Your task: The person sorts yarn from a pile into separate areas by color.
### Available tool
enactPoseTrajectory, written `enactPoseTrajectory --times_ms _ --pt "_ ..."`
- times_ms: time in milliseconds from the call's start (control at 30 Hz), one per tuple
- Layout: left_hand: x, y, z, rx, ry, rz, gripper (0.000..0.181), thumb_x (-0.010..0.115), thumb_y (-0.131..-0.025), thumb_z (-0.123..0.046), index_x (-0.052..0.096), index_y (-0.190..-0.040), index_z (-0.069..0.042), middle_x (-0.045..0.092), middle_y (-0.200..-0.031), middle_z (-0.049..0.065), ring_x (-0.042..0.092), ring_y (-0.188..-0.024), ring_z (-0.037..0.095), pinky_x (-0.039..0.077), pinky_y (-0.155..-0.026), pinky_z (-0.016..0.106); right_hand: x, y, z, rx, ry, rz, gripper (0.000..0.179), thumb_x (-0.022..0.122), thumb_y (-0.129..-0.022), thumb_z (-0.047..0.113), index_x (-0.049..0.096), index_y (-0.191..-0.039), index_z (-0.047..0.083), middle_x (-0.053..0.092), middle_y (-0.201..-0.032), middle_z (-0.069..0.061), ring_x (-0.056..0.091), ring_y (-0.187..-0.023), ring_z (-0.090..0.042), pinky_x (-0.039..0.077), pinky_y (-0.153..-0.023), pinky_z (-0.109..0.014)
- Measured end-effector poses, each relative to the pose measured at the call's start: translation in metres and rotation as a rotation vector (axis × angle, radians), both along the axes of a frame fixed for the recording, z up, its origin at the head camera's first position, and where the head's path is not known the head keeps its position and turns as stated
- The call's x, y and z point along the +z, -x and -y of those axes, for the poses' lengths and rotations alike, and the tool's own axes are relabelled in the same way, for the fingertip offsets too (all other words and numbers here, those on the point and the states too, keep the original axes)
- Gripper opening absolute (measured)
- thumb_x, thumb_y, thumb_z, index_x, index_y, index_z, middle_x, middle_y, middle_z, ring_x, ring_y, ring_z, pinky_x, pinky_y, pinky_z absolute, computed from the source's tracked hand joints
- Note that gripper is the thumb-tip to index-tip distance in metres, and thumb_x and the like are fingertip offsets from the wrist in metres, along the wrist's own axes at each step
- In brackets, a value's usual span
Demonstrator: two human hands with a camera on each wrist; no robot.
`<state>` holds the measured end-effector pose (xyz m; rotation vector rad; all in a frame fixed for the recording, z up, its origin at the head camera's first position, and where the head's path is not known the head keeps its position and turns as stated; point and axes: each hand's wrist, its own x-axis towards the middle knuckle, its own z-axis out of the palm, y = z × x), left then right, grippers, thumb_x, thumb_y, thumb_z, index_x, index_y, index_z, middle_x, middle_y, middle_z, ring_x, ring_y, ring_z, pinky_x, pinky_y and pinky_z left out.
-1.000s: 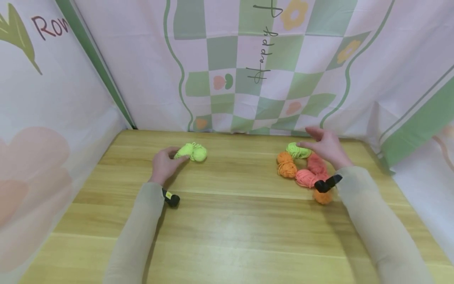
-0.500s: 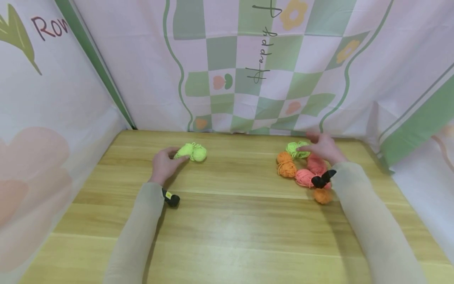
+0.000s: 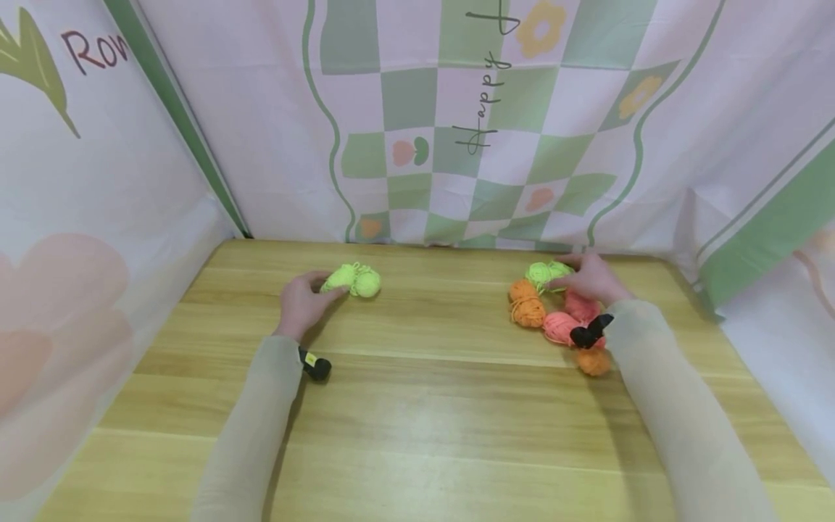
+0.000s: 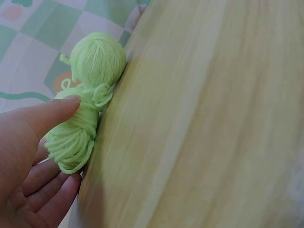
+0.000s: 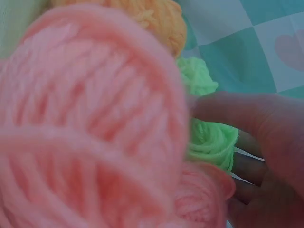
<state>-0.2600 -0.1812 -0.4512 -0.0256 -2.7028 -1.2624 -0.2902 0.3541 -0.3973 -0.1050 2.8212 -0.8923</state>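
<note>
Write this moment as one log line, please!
left hand: holds lime yarn | right hand: holds green yarn | beside green yarn: orange yarn, pink yarn

A hand could pass over the table [image 3: 424,420] between left sleeve [image 3: 251,420] and right sleeve [image 3: 678,406], but cloth [image 3: 450,145] walls the far edge, and orange yarn [image 3: 527,306] and pink yarn [image 3: 559,328] crowd the green yarn [image 3: 540,275] in the right hand [image 3: 592,280]

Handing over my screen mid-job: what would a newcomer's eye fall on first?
The eye likely goes first to the orange yarn, coral yarn and green bundle crowded on the table's right, the right hand gripping the green bundle. Next comes the lone yellow-green bundle at left, held by the left hand.
</note>
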Motion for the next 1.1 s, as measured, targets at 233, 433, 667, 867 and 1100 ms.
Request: enactPoseTrajectory --times_ms 233,433,667,867,1100 --pt "-0.001 0.001 -0.001 -0.008 -0.013 0.003 0.051 0.082 -0.088 -0.036 0.069 -0.126 -0.004 0.07 -0.123 0.015 0.064 -0.11 0.031 0.049 -0.098 0.047 -0.006 -0.002 -0.001 -0.018 0.022 -0.018 0.07 0.079 -0.088 0.019 0.049 -0.146 -0.003 0.041 -0.147 -0.036 0.037 -0.134 -0.053 0.026 -0.112 -0.065" --pt "-0.001 0.001 -0.001 -0.007 -0.007 0.003 0.052 0.082 -0.088 -0.036 0.069 -0.126 -0.004 0.069 -0.124 0.015 0.063 -0.111 0.032 0.049 -0.098 0.047 -0.011 -0.001 -0.002 -0.029 0.026 -0.029 0.062 0.077 -0.089 0.014 0.052 -0.144 -0.003 0.044 -0.147 -0.034 0.038 -0.134 -0.052 0.026 -0.112 -0.064" --pt "0.0 0.0 -0.001 -0.013 -0.018 0.009 0.052 0.081 -0.089 -0.035 0.067 -0.128 -0.003 0.068 -0.125 0.016 0.063 -0.111 0.032 0.048 -0.099 0.047 -0.011 -0.002 -0.003 -0.067 0.053 -0.059 0.061 0.075 -0.09 0.017 0.052 -0.141 -0.007 0.046 -0.14 -0.036 0.042 -0.127 -0.052 0.031 -0.108 -0.066" --pt "0.0 0.0 -0.001 -0.01 -0.019 0.009 0.053 0.081 -0.089 -0.036 0.067 -0.128 -0.003 0.068 -0.125 0.016 0.063 -0.111 0.032 0.048 -0.099 0.047 -0.006 -0.003 -0.003 -0.058 0.042 -0.139 0.056 0.074 -0.091 0.016 0.054 -0.138 -0.007 0.049 -0.136 -0.035 0.047 -0.119 -0.049 0.037 -0.102 -0.063" --pt "0.0 0.0 -0.001 -0.007 -0.037 0.014 0.053 0.081 -0.089 -0.036 0.067 -0.127 -0.003 0.069 -0.124 0.016 0.063 -0.11 0.031 0.048 -0.099 0.046 0.01 -0.005 0.004 -0.042 0.073 -0.202 0.052 0.075 -0.092 0.012 0.055 -0.136 -0.007 0.059 -0.123 -0.03 0.055 -0.106 -0.04 0.048 -0.088 -0.051"
